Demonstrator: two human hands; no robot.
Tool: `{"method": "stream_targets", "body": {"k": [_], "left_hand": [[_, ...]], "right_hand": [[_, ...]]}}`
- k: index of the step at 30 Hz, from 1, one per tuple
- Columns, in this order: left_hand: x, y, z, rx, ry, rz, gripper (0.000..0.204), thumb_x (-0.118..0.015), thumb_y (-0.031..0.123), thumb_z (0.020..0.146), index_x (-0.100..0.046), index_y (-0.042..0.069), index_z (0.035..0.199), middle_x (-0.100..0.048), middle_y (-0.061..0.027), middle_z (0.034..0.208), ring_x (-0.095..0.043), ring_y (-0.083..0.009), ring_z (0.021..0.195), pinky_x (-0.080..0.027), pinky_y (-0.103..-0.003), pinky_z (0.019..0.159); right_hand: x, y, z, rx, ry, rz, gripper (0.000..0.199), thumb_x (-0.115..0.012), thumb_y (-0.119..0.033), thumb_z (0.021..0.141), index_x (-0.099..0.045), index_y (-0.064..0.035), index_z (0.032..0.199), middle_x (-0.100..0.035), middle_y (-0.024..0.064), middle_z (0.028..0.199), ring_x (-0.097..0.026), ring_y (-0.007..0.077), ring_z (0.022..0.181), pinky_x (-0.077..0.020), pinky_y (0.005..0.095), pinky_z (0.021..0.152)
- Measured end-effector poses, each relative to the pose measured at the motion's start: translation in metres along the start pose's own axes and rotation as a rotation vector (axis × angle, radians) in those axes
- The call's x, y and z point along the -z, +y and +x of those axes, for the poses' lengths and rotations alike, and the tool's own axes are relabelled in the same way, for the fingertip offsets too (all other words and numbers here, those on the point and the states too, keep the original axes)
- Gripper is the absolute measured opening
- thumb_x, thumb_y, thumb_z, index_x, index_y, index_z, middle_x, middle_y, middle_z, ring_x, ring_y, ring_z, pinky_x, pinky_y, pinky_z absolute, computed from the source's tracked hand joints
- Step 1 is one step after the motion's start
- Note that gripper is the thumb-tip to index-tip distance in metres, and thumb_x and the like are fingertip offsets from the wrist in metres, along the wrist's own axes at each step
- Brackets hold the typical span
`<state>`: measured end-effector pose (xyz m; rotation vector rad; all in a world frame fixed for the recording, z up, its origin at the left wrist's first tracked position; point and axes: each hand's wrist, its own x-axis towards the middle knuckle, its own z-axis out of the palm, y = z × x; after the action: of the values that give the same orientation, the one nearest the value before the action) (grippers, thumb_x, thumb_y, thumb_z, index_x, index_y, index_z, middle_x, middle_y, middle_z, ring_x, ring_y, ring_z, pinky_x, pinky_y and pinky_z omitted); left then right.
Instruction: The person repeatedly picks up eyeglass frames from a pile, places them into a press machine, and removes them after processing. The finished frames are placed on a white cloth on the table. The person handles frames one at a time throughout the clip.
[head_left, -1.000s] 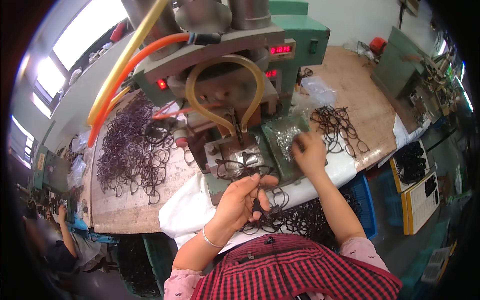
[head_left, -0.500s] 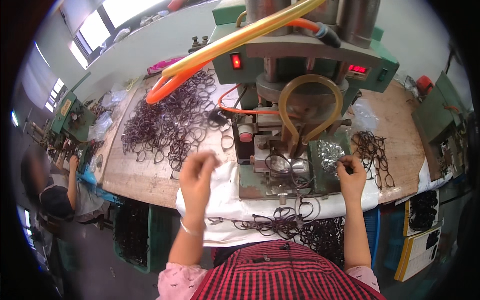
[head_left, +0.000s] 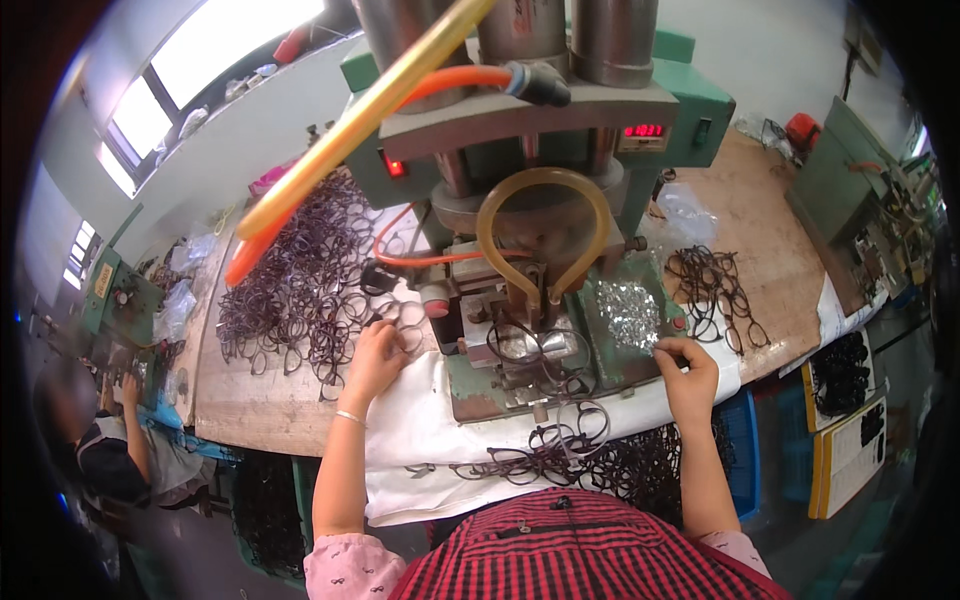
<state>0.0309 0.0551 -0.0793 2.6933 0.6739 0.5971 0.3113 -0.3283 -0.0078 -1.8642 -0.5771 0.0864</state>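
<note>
At the near edge of a large pile of dark eyeglass frames (head_left: 290, 275), my left hand (head_left: 372, 362) is closed, its fingertips on the rim of an eyeglass frame (head_left: 411, 316). My right hand (head_left: 690, 382) pinches thumb and forefinger together beside a heap of small shiny metal pieces (head_left: 630, 315); anything between those fingertips is too small to make out. Between my hands stands a green press machine (head_left: 520, 400). Another eyeglass frame (head_left: 568, 382) sits in its fixture, under a looped amber tube (head_left: 604, 215).
More frames hang over a white cloth (head_left: 400, 430) in front of me. Another bunch of frames (head_left: 715, 285) lies right of the metal pieces. A yellow tube (head_left: 350, 130) crosses the upper left. A co-worker (head_left: 110, 430) sits far left; a second green machine (head_left: 850, 200) stands right.
My left hand has reached to the edge of the frame pile and closed at a frame. My right hand has drawn slightly back from the metal pieces. The view has shifted right.
</note>
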Motion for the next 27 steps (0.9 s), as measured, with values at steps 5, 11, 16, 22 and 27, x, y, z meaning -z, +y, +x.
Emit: {"method": "stream_targets", "body": {"k": [5,11,16,22,27], "left_hand": [[0.012,0.036,0.004,0.312,0.384,-0.303,0.008,-0.064,0.008,0.093,-0.06,0.002,0.094,-0.065,-0.0109,0.079,-0.064,-0.0235,0.076,-0.051,-0.034,0.073],[0.0,0.094,-0.017,0.454,0.602,-0.99,0.01,-0.052,0.01,0.102,-0.051,0.0,0.105,-0.062,-0.0083,0.096,-0.064,-0.0158,0.08,-0.055,-0.027,0.074],[0.073,0.194,-0.004,-0.069,0.781,-0.878,0.007,-0.05,0.0,0.098,-0.051,0.001,0.105,-0.064,-0.0132,0.098,-0.066,-0.0215,0.084,-0.056,-0.032,0.077],[0.097,0.257,-0.022,-0.377,-0.533,-1.042,0.02,-0.072,0.002,0.084,-0.062,-0.003,0.1,-0.069,-0.016,0.099,-0.069,-0.0294,0.09,-0.054,-0.036,0.077],[0.083,0.246,-0.005,0.088,0.252,-1.407,0.005,-0.051,-0.004,0.093,-0.05,0.001,0.094,-0.058,-0.0138,0.095,-0.063,-0.0234,0.08,-0.057,-0.038,0.069]], "right_hand": [[-0.033,-0.094,0.026,0.369,-0.22,0.056,0.013,-0.07,-0.005,0.08,-0.073,-0.0033,0.093,-0.071,0.0103,0.091,-0.067,0.0213,0.087,-0.0507,0.0312,0.08],[-0.069,-0.079,0.035,0.152,-0.187,0.224,0.014,-0.07,-0.009,0.083,-0.073,-0.0004,0.095,-0.074,0.0102,0.088,-0.068,0.017,0.083,-0.0503,0.0286,0.078],[-0.06,-0.061,0.047,0.161,-0.159,0.194,0.012,-0.067,-0.005,0.084,-0.073,0.0002,0.094,-0.074,0.0101,0.09,-0.068,0.0152,0.084,-0.0508,0.0279,0.079],[-0.051,-0.06,0.029,0.25,-0.092,0.175,0.017,-0.067,-0.003,0.083,-0.068,0.0014,0.099,-0.07,0.0089,0.083,-0.069,0.0162,0.082,-0.0518,0.028,0.077],[-0.077,-0.091,0.014,0.421,-0.167,0.366,0.024,-0.065,-0.004,0.088,-0.06,0.0025,0.111,-0.072,0.0128,0.096,-0.071,0.018,0.087,-0.052,0.0286,0.081]]}}
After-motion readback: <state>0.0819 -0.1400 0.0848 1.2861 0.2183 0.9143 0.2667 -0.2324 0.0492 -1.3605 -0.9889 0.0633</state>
